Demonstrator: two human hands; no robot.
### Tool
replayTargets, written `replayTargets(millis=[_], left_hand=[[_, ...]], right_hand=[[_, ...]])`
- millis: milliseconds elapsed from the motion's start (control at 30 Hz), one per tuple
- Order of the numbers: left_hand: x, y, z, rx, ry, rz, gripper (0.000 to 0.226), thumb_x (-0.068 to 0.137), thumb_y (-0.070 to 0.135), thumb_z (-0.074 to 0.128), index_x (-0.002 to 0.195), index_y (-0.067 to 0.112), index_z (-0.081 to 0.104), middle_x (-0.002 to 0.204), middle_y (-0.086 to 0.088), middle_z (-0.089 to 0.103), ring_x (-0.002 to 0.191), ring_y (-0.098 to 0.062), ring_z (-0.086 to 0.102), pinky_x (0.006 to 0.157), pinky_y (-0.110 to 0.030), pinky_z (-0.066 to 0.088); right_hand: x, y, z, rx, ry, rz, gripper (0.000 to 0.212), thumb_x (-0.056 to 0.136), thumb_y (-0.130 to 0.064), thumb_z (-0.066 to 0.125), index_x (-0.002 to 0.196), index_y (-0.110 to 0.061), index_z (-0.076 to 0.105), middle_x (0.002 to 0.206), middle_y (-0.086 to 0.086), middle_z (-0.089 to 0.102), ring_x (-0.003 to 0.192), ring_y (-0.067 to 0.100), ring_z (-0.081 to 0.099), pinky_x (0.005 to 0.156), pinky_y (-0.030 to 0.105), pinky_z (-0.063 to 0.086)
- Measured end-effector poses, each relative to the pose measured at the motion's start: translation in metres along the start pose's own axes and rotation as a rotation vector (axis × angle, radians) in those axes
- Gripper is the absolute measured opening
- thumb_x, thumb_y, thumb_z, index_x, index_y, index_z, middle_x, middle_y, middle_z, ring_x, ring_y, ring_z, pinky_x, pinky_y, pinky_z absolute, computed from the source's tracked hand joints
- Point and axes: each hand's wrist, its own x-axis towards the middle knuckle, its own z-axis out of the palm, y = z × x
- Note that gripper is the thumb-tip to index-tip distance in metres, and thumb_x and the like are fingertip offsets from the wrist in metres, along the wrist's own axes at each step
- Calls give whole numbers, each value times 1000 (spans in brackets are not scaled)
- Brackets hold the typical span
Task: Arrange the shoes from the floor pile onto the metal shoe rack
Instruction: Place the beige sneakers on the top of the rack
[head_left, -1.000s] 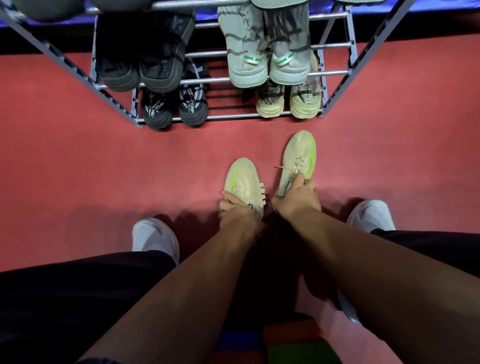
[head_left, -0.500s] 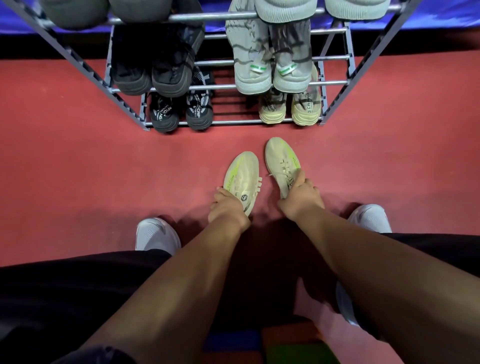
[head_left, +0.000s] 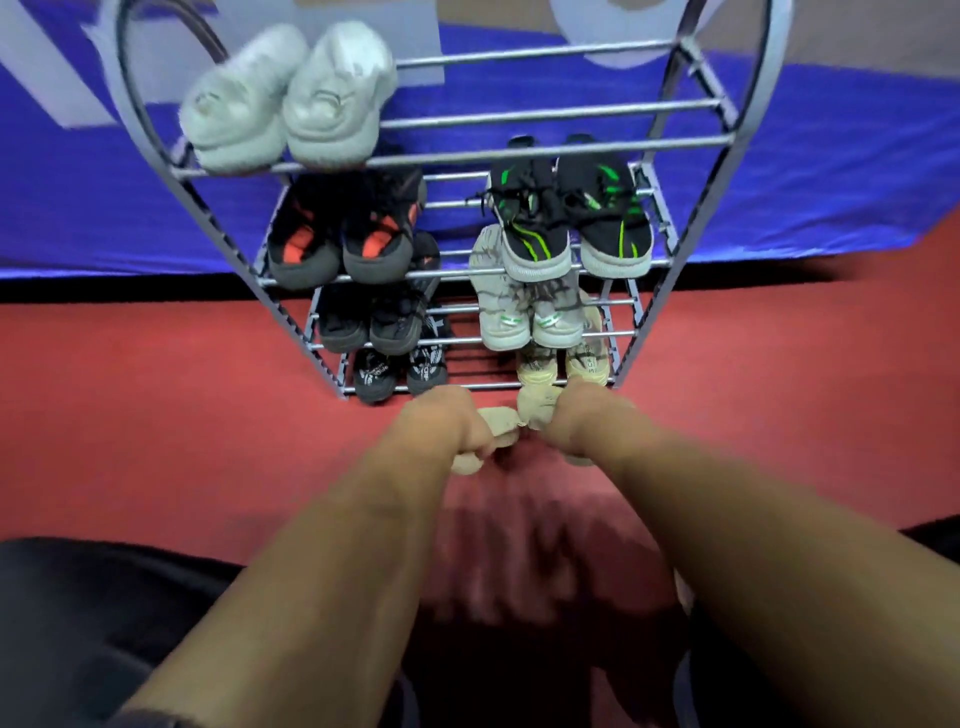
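Each hand, left hand (head_left: 441, 426) and right hand (head_left: 587, 421), is clenched on a pale shoe (head_left: 496, 423), apparently one each, carried as a pair. The rack (head_left: 545, 153) stands just beyond the fingers, its top right free.

Straight ahead of both hands, the metal shoe rack (head_left: 670, 218) is crowded low down: the black pair (head_left: 397, 371) ahead of the left hand (head_left: 441, 423), the cream pair (head_left: 563, 364) ahead of the right hand (head_left: 587, 415), and more pairs fill the two shelves above. The open room is up high: on the top shelf the bars (head_left: 545, 119) right of the white pair (head_left: 291, 104) are bare. The red floor (head_left: 156, 405) lies open to either side of the hands.
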Motion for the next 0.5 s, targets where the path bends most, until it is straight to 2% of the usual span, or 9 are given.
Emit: replayTargets(millis=[100, 133, 200, 267, 367, 433, 500], left_hand=[[-30, 8, -68, 87, -161, 2, 40, 71, 44, 85, 94, 14, 73, 100, -5, 74, 82, -26, 73, 81, -36, 61], [-42, 10, -89, 91, -243, -30, 32, 79, 42, 82, 90, 14, 72, 95, -6, 76, 76, -24, 72, 78, -33, 61], [-70, 9, -126, 57, -333, -49, 24, 92, 35, 75, 81, 14, 69, 70, -2, 74, 55, -17, 68, 59, -22, 55], [-101, 2, -160, 35, -211, 37, 24, 87, 35, 78, 74, 16, 71, 55, 5, 71, 47, -12, 64, 51, -19, 50], [-154, -12, -199, 36, 17, 137, 37, 61, 52, 76, 62, 15, 78, 58, 3, 72, 50, -19, 64, 56, -25, 49], [-184, -25, -214, 11, 210, 170, 41, 52, 60, 69, 61, 22, 78, 56, 4, 68, 55, -20, 62, 56, -27, 45], [-208, -38, -221, -63, 402, 181, 54, 47, 66, 62, 66, 17, 75, 59, 2, 66, 59, -19, 63, 54, -28, 41]], right_hand=[[-27, -19, -56, -156, 21, -73, 64, 87, -50, 71, 135, -15, 49, 130, 10, 66, 119, 36, 67, 82, 39, 49], [-36, -25, -75, -219, 28, -120, 63, 86, -48, 71, 135, -14, 52, 127, 10, 68, 116, 35, 68, 80, 38, 50], [-56, -38, -111, -349, 20, -217, 55, 84, -41, 73, 129, -13, 60, 116, 8, 73, 104, 34, 73, 82, 38, 57], [-79, -49, -148, -414, 10, -297, 50, 81, -46, 73, 120, -16, 69, 108, 7, 77, 97, 32, 75, 86, 42, 62], [-112, -55, -195, -405, 67, -353, 46, 76, -47, 65, 112, -21, 73, 99, 4, 76, 90, 29, 73, 81, 40, 63], [-132, -51, -218, -348, 150, -376, 49, 72, -46, 63, 115, -24, 72, 97, 0, 75, 89, 26, 71, 77, 37, 62], [-148, -43, -233, -276, 270, -397, 55, 70, -52, 63, 121, -30, 69, 106, -4, 73, 97, 25, 69, 79, 36, 59]])
